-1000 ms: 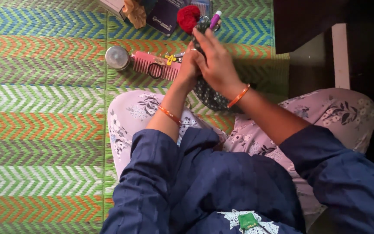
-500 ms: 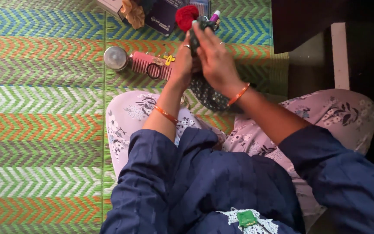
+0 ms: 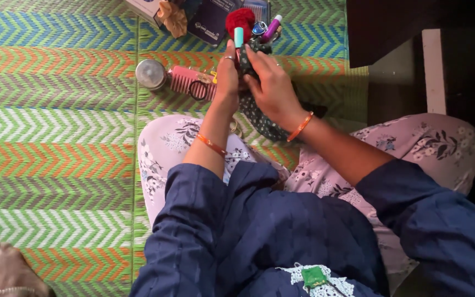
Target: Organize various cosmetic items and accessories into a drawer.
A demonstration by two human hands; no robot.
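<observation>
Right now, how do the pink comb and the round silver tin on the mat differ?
The pink comb is long and flat with a row of teeth; the round silver tin is a small shiny disc. The comb has a dark ring-shaped hair tie and a yellow clip lying on it; the tin has nothing on top. The comb lies next to the left hand; the tin lies farther from it. Both rest on the woven mat, untouched.

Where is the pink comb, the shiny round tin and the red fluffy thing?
Pink comb (image 3: 185, 80), head view: point lies on its teeth near the left end.
Shiny round tin (image 3: 150, 73), head view: point lies on the middle of its lid.
Red fluffy thing (image 3: 239, 20), head view: point lies on its fuzzy middle.
</observation>
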